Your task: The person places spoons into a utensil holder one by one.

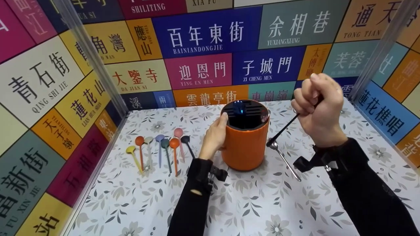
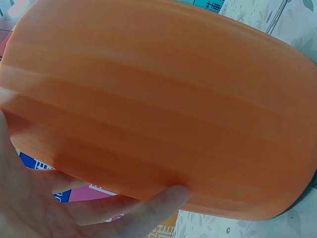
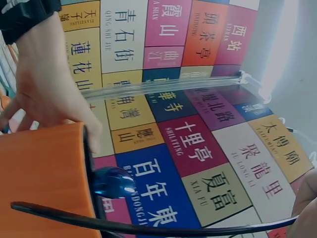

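An orange utensil holder [image 1: 244, 149] with a black slotted top stands upright on the table. My left hand [image 1: 215, 136] grips its left side; in the left wrist view the thumb [image 2: 173, 196] lies along the orange wall. One shiny blue utensil [image 3: 114, 182] sticks up from the top. Raised to the right of the holder, my right hand [image 1: 320, 108] holds a slim black utensil [image 1: 284, 128] that slants down to the left. Its upper end is hidden in the fist. Below its lower end, a silver spoon [image 1: 285, 160] lies on the table, overlapped by the tip in the head view.
Several colourful spoons lie left of the holder, among them a yellow spoon [image 1: 134, 155], a pink spoon [image 1: 178, 132] and a dark spoon [image 1: 187, 141]. Printed panels [image 1: 203, 36] wall in the back and sides of the flower-patterned table [image 1: 246, 209].
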The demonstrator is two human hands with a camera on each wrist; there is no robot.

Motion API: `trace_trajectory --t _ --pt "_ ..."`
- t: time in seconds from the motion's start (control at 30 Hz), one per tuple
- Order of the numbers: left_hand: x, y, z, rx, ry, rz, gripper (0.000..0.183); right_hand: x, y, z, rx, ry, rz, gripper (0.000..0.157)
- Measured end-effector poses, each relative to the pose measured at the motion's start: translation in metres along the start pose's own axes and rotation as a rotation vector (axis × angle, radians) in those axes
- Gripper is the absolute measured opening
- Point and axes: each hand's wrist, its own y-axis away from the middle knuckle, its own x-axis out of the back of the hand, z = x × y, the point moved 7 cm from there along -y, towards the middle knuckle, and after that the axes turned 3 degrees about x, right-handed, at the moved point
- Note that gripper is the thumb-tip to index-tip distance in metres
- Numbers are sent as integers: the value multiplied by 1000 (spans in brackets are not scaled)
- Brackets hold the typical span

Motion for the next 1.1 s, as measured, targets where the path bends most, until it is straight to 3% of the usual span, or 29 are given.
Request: trace_trajectory --t 0.17,0.4,0.6,0.83,1.1 --pt "1 -1 1 -12 -17 7 70 -3 -11 -11 106 18 26 52" --pt "1 0 -2 34 44 -1 70 0 -25 -12 182 -9 64 49" --pt "0 0 1 6 -23 5 71 14 -29 -10 293 38 104 48" --pt "0 -1 0 12 -23 5 71 23 -32 -17 328 -5 185 45" --pt "0 -1 0 1 -33 9 71 18 -36 -19 334 -44 189 42"
